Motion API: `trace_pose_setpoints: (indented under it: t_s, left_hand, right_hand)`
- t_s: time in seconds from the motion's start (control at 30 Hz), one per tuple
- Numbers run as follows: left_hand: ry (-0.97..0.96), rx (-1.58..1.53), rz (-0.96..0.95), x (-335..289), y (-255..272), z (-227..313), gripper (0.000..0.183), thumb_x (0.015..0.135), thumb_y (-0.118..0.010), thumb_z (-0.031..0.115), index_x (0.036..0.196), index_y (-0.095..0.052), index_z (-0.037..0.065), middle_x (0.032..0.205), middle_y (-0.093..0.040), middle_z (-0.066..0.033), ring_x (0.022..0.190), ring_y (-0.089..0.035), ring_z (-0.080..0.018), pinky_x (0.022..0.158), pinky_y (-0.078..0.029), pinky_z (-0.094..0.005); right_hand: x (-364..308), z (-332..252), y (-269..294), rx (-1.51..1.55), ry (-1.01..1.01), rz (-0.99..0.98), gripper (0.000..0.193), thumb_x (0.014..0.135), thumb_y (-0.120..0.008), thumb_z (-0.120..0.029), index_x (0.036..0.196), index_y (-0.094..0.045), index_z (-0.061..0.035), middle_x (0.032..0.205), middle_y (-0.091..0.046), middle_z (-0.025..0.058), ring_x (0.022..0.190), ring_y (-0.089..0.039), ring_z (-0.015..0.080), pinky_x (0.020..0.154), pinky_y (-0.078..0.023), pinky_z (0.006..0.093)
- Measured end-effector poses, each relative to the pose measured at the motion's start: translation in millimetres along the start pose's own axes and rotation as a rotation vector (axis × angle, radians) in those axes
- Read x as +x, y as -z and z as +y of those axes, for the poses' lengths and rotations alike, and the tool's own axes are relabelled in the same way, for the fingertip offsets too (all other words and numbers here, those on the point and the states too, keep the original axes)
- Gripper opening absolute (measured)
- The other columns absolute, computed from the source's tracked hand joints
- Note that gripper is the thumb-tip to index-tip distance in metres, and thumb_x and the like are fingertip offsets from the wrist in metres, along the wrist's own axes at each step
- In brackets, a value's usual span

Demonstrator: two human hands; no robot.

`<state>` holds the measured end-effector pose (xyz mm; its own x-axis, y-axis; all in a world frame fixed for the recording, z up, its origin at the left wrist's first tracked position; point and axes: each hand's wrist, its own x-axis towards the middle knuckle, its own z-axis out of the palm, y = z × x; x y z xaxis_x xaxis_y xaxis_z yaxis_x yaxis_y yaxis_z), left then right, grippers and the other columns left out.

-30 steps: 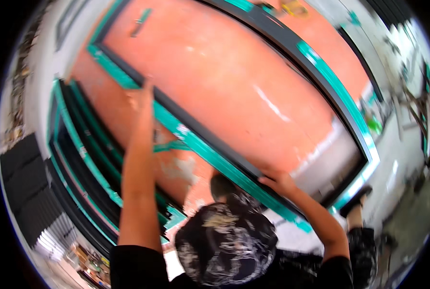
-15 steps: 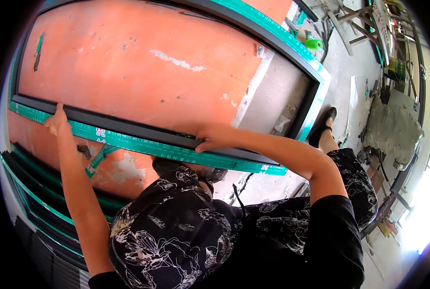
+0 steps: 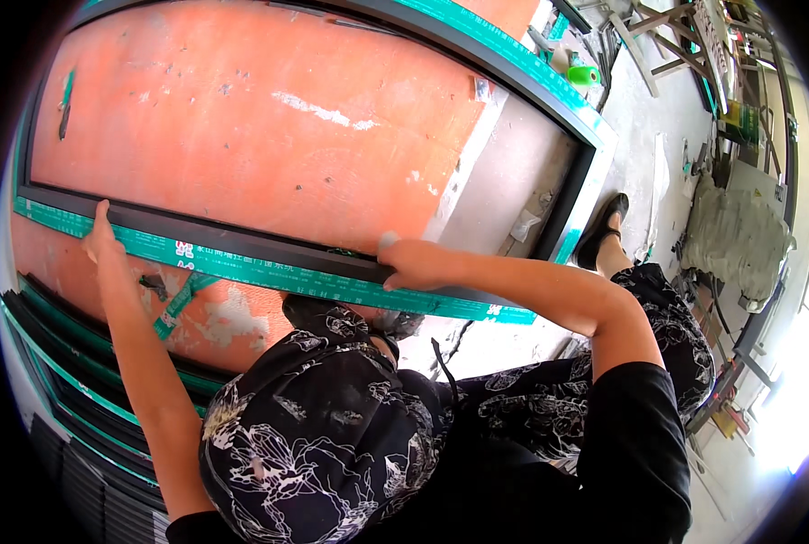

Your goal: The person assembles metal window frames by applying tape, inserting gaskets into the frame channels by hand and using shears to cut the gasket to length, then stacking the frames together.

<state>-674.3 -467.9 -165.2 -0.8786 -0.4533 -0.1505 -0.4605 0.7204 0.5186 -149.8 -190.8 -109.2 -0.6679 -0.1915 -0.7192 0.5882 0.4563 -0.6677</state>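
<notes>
A large dark grey metal window frame [image 3: 241, 238], its outer sides covered in green protective film, lies tilted across the view in front of me. My left hand [image 3: 102, 238] grips its near bar toward the left end, one finger up over the inner edge and the others against the green film. Farther right, my right hand [image 3: 415, 264] wraps over the same bar, thumb on the near side and fingers on the inner side. A pale patch shows at one fingertip; what it is I cannot tell. My bent knee in patterned cloth is just below the bar.
Orange board [image 3: 241, 109] shows through the frame's opening. Several dark profiles with green film [image 3: 78, 381] are stacked at the lower left. A green tape roll [image 3: 584, 75] lies beyond the frame's far right. A wooden trestle [image 3: 672, 41] and a plastic-wrapped bundle [image 3: 735, 236] stand at right.
My right hand has slid slightly to the right along the bar. My left hand keeps its hold, and the view has shifted slightly.
</notes>
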Motion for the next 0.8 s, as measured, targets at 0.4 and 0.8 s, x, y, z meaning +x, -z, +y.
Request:
trace_pose_setpoints:
  t_s: [0.4, 0.8]
  left_hand:
    - [0.046, 0.003, 0.107, 19.1, 19.0, 34.8, 0.079, 0.067, -0.08, 0.05, 0.115, -0.059, -0.01, 0.117, -0.063, -0.025, 0.104, -0.064, -0.0333, 0.093, -0.051, -0.0425]
    - [0.053, 0.294, 0.065, 28.3, 5.0, 21.6, 0.098, 0.064, -0.07, 0.072, 0.112, -0.059, -0.013, 0.11, -0.065, -0.0275, 0.097, -0.067, -0.0365, 0.084, -0.054, -0.0444]
  right_hand:
    - [-9.4, -20.9, -5.9, -0.063, 0.005, 0.114, 0.048, 0.075, -0.078, -0.033, 0.104, -0.062, 0.0019, 0.098, -0.064, 0.0248, 0.095, -0.061, 0.0421, 0.082, -0.048, 0.0477]
    - [-5.5, -53.6, -60.0, -0.395, -0.174, 0.421, 0.098, 0.056, -0.086, -0.025, 0.137, -0.036, 0.0024, 0.107, -0.057, 0.0193, 0.098, -0.057, 0.0363, 0.085, -0.05, 0.0438]
